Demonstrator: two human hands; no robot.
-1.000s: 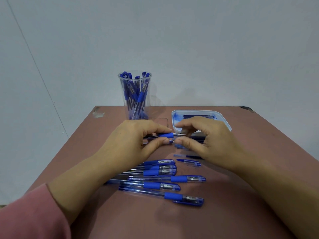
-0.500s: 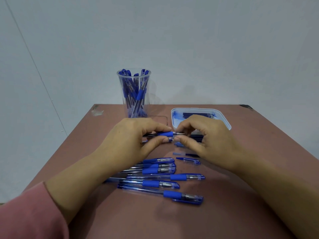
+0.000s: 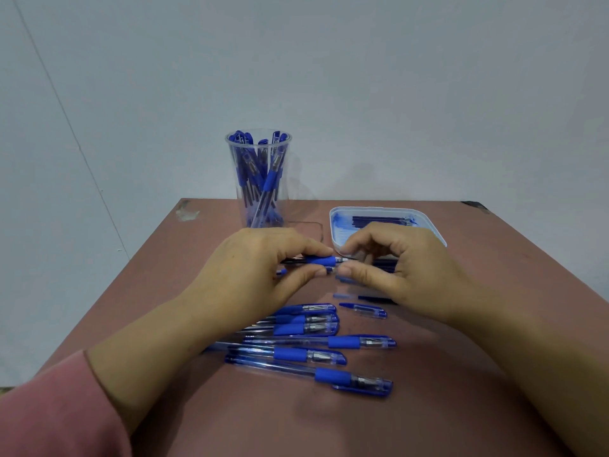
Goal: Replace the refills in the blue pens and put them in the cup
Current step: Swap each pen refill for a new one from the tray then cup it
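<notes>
A blue pen [image 3: 321, 260] is held level just above the middle of the frame, over the worktop [image 3: 494, 258], between both hands. Its barrel is gripped by the left hand [image 3: 250, 268], fingers curled over it and thumb under; its metal tip end is pinched by the right hand [image 3: 402, 268] between thumb and forefinger. A second blue grip is seen just below it, by the thumbs; whether it is held cannot be told.

The worktop is a reddish-brown board, chipped at its far left corner [image 3: 188, 211], set against a plain pale grey wall [image 3: 329, 77].

Behind the left hand, a clear cup [image 3: 287, 166] stands upright, filled with blue pens. Behind the right hand, a shallow white tray [image 3: 428, 219] lies flat with dark refills [image 3: 379, 221] in it; its near edge is hidden by the fingers. In front of the hands, a row of capped pens [image 3: 329, 354] is laid side by side, partly covered by the left forearm. A loose cap [image 3: 365, 310] lies just beside the right wrist. A pink sleeve [image 3: 49, 407] fills the lower left corner.

Little is changed from half a second ago: the same grip is kept by both hands, and the laid pens lie as they did.
</notes>
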